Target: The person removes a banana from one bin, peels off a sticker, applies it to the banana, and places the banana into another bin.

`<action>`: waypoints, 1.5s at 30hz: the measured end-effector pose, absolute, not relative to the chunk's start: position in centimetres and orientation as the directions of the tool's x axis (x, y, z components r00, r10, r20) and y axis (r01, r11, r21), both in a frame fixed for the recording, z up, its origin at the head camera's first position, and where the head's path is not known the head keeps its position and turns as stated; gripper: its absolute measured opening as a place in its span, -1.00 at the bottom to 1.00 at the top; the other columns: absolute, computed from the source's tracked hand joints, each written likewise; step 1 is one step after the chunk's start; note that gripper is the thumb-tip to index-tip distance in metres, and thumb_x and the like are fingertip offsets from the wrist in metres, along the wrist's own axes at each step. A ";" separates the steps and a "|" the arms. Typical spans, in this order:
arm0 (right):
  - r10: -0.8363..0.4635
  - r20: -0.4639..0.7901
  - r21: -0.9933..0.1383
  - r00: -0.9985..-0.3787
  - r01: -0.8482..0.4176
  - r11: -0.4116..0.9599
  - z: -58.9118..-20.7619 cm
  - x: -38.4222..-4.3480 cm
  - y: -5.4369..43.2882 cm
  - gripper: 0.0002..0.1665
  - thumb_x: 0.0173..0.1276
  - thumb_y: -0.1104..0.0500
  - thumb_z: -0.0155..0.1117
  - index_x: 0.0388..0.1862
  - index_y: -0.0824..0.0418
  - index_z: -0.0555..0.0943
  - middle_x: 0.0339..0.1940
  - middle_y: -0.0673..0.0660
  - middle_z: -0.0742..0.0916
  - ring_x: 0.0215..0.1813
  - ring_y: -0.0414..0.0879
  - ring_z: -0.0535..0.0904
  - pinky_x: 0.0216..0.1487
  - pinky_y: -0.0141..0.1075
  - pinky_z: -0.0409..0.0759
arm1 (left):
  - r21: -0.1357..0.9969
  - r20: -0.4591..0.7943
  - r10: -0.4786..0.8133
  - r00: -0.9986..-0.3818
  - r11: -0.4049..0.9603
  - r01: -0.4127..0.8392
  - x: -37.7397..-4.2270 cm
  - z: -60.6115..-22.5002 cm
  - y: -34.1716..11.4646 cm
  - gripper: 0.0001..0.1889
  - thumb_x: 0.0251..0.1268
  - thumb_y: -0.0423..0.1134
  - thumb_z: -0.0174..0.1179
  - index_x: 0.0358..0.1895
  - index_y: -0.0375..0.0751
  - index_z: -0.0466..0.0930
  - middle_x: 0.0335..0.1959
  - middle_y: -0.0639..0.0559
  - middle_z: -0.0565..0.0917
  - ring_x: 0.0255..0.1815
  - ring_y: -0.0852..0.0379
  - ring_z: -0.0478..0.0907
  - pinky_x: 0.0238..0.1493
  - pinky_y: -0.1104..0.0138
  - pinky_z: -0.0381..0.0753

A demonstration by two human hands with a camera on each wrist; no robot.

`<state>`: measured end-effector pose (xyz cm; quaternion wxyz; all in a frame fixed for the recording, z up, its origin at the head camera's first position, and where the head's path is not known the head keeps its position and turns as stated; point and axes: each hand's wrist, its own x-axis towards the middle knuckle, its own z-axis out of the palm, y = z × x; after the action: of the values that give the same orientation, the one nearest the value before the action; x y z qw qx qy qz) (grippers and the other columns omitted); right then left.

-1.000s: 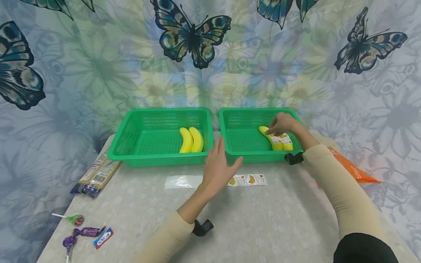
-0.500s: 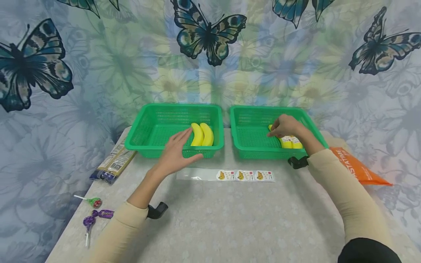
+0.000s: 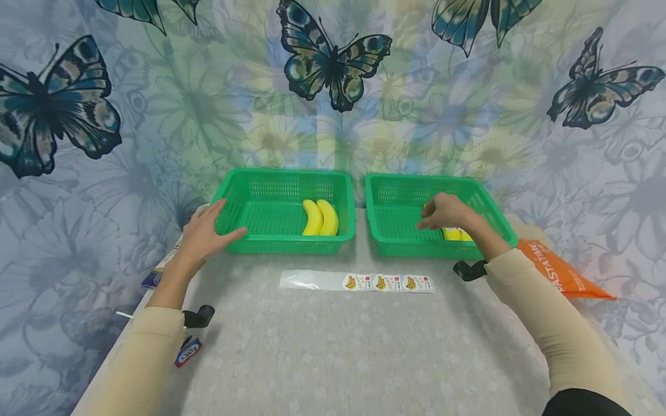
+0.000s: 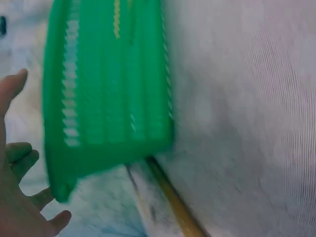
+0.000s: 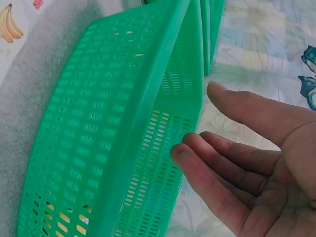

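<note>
My left hand [image 3: 200, 234] is at the left end of the left green basket [image 3: 291, 238], fingers spread and thumb apart. In the left wrist view its fingertips [image 4: 61, 219] are right at the basket's corner. Two yellow bananas [image 3: 329, 218] lie side by side in that basket's right part. Over the right green basket [image 3: 406, 245] hovers my right hand [image 3: 444, 211], fingers loosely bent with nothing between them, as the right wrist view also shows. Beneath it lie labelled bananas [image 3: 454, 234], partly hidden by the hand and wrist.
A strip of banana stickers [image 3: 387, 282] lies before the baskets. An orange bag [image 3: 567, 271] is at the right edge. At left, a gold-and-blue packet [image 3: 156, 274] and a small wrapped candy [image 3: 188, 352] are partly covered by my left arm, near a lollipop stick [image 3: 124, 315].
My left hand has swept left, from between the baskets past the bananas to the left basket's far left end. The right hand has stayed over the right basket. The head view has shifted slightly.
</note>
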<state>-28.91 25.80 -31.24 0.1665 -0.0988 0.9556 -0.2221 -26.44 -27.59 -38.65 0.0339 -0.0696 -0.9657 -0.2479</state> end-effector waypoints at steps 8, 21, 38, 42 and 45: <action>-0.303 -0.280 -0.475 -0.911 -0.143 0.869 -32.1 -28.9 24.5 -0.44 0.27 0.06 0.40 0.13 0.41 0.59 0.11 0.42 0.67 -0.15 0.02 0.75 -0.13 -0.18 0.73 | 0.610 -0.023 0.081 -0.996 0.791 0.050 -28.2 -40.9 -30.3 0.12 0.27 0.42 -0.01 0.57 -0.13 -0.46 0.60 -0.24 -0.36 0.56 -0.45 -0.29 0.36 -0.44 -0.09; -0.387 -0.271 -0.444 -0.881 -0.242 0.863 -30.9 -28.8 21.2 -0.46 0.23 0.03 0.43 0.11 0.32 0.64 0.03 0.32 0.73 -0.13 -0.01 0.73 -0.08 -0.12 0.71 | 0.575 -0.083 0.080 -0.993 0.818 0.018 -28.9 -41.3 -31.1 0.19 0.18 0.48 0.02 0.56 -0.12 -0.49 0.60 -0.12 -0.47 0.56 -0.44 -0.28 0.35 -0.44 -0.07; -0.507 -0.269 -0.505 -0.819 -0.329 0.798 -28.4 -31.0 13.4 -0.46 0.22 0.01 0.43 0.12 0.24 0.63 0.01 0.22 0.75 -0.06 -0.02 0.72 0.00 -0.12 0.69 | 0.606 -0.055 0.067 -0.996 0.795 0.021 -29.4 -41.8 -30.5 0.22 0.09 0.49 0.11 0.58 -0.04 -0.44 0.62 -0.03 -0.42 0.56 -0.43 -0.23 0.36 -0.43 -0.05; -0.523 -0.266 -0.541 -0.810 -0.323 0.776 -28.2 -32.3 11.0 -0.44 0.23 0.01 0.42 0.15 0.25 0.61 -0.05 0.19 0.77 -0.08 0.01 0.72 0.02 -0.11 0.67 | 0.612 -0.046 0.056 -0.997 0.790 0.017 -29.5 -41.8 -30.6 0.21 0.09 0.49 0.11 0.58 0.00 -0.43 0.61 0.04 -0.44 0.57 -0.41 -0.25 0.36 -0.43 -0.06; -0.521 -0.281 -0.564 -0.806 -0.301 0.769 -28.4 -33.4 9.4 -0.42 0.24 -0.02 0.42 0.18 0.22 0.59 -0.07 0.17 0.78 -0.10 0.01 0.71 0.05 -0.09 0.66 | 0.619 -0.043 0.059 -0.997 0.785 0.020 -29.4 -41.8 -30.4 0.21 0.09 0.49 0.11 0.58 0.01 -0.43 0.61 0.06 -0.44 0.57 -0.40 -0.27 0.37 -0.43 -0.07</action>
<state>-33.45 9.39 -28.44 0.2159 -0.2243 0.9154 -0.2552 -29.42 -30.43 -41.80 -0.0299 -0.0210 -0.9443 -0.3271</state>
